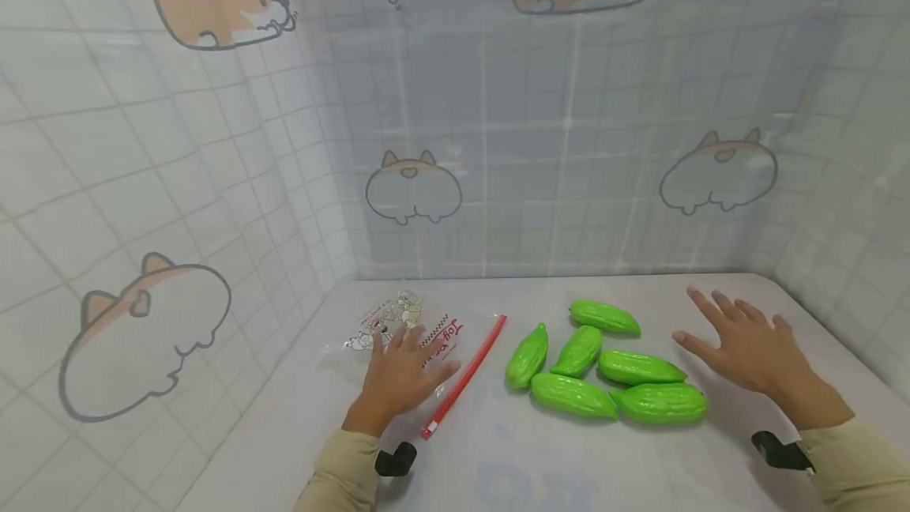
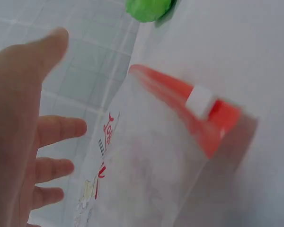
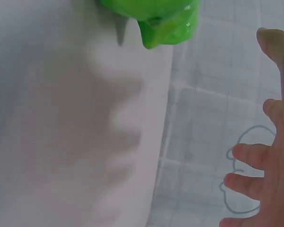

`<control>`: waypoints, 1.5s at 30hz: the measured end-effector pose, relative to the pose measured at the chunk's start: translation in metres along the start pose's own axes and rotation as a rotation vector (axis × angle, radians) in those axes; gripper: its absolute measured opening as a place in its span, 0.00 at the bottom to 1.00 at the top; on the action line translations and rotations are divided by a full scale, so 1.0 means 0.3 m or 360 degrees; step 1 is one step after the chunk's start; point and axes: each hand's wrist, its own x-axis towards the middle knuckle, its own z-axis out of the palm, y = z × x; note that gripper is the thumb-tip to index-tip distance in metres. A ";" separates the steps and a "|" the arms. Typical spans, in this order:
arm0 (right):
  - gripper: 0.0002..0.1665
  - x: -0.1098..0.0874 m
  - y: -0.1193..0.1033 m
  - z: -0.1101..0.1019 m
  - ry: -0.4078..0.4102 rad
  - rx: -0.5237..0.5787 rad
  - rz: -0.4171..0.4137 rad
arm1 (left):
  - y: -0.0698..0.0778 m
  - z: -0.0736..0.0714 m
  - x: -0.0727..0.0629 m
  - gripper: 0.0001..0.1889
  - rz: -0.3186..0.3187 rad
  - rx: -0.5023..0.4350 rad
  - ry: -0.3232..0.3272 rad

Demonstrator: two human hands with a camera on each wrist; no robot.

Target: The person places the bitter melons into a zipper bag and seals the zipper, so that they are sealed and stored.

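My left hand (image 1: 400, 378) is spread over a clear plastic zip bag (image 1: 362, 358) with red lettering and cartoon prints, its fingers straight and holding nothing. Along the bag's right edge runs a red strip (image 1: 465, 378) with a small white slider (image 2: 199, 101) near its end. Several bright green bitter melons (image 1: 572, 395) lie grouped in the middle of the table. To the right of them my right hand (image 1: 757, 350) hovers with fingers splayed and nothing in its grasp. In the right wrist view its shadow falls on the table, and a green bitter melon (image 3: 154, 14) shows at the top.
The white table (image 1: 455, 480) has a rounded far edge. Translucent curtains (image 1: 498, 101) with a grid and corgi prints hang behind it and on both sides. Black wrist devices (image 1: 396, 460) sit at both sleeves.
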 end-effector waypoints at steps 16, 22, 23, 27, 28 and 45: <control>0.45 -0.009 -0.099 0.006 0.0122 0.0217 -0.0101 | 0.047 0.017 -0.048 0.22 0.0032 -0.0026 0.0250; 0.38 -0.011 -0.141 0.009 0.0128 0.0286 -0.0074 | 0.079 0.021 -0.065 0.19 0.0051 0.0013 0.0256; 0.36 -0.012 -0.147 0.011 0.0140 0.0311 -0.0075 | 0.084 0.021 -0.067 0.19 0.0060 0.0012 0.0257; 0.29 -0.016 -0.170 0.018 0.0207 0.0448 -0.0110 | 0.101 0.024 -0.075 0.18 0.0079 0.0004 0.0251; 0.27 -0.017 -0.176 0.020 0.0219 0.0493 -0.0119 | 0.104 0.025 -0.078 0.19 0.0081 0.0001 0.0249; 0.13 -0.009 -0.320 0.079 0.0353 0.0724 -0.0268 | 0.096 0.073 -0.093 0.13 0.0118 -0.0211 0.0175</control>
